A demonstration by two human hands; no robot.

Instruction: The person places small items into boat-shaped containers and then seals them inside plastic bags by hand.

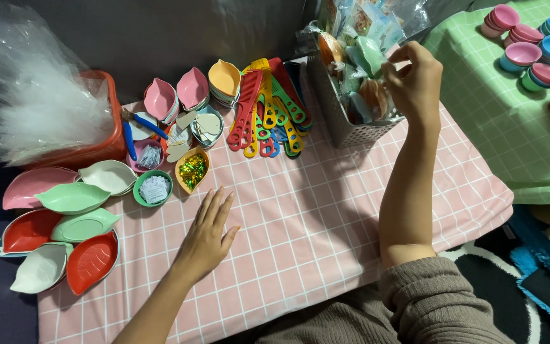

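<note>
left hand flat, open, on pink checked cloth, bare room beside | right hand pinching clear-wrapped packets standing in grey plastic basket at cloth's far edge | coloured plastic combs left of basket

Pink checked table carries leaf-shaped dishes, combs, grey basket.
</note>
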